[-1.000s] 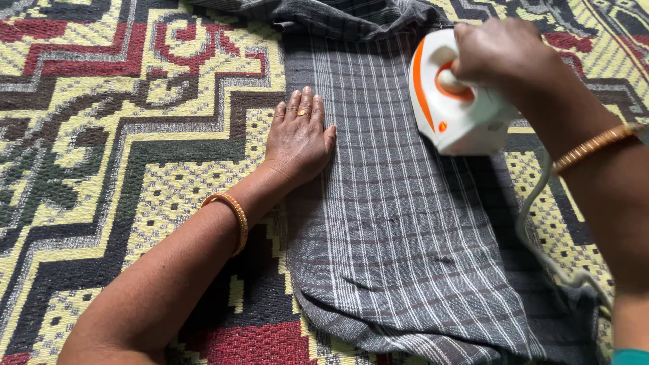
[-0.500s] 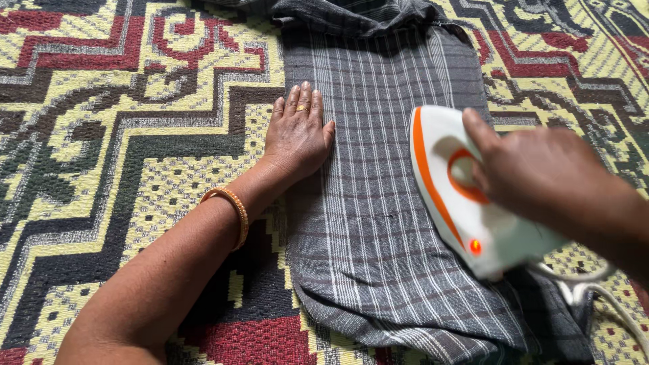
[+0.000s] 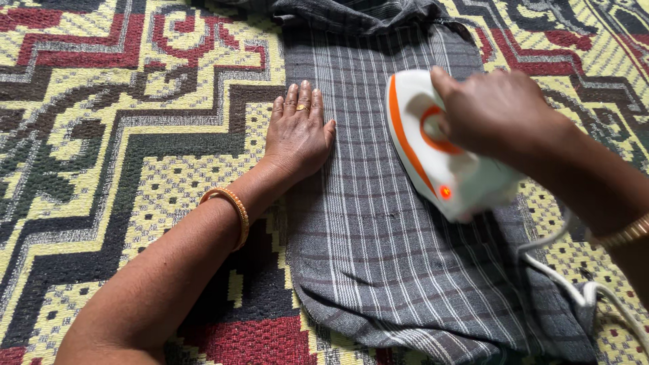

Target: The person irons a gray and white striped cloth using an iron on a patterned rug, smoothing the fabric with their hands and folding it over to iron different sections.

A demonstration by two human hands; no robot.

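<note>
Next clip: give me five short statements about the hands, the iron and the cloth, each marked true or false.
1. The right hand grips the iron by its handle. True.
2. The left hand is lifted clear of the cloth. False: it lies flat, palm down, on the cloth's left edge.
3. A red light shows on the iron's side. True.
4. The cloth is plain white. False: it is grey with pale stripes.
5. The iron stands on the mat, off the cloth. False: it is over the cloth's right part.
</note>
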